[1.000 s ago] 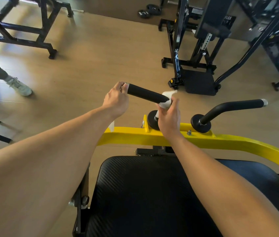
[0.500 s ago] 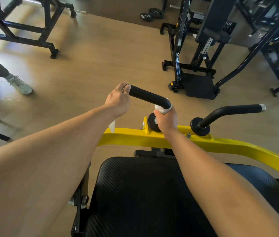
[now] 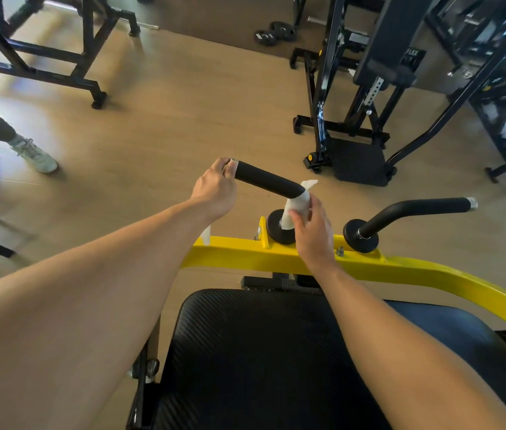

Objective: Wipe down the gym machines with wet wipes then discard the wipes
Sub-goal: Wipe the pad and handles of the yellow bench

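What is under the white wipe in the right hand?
The wet wipe is wrapped around the bend of the black handle, near its round base. The right hand grips it; the handle section beneath is hidden.

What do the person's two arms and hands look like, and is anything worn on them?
Both forearms are bare right up to the frame's edge, so no sleeve shows. The left hand and the right hand wear no gloves. No watch, bracelet or wristband is visible on either wrist, and no rings or markings can be made out.
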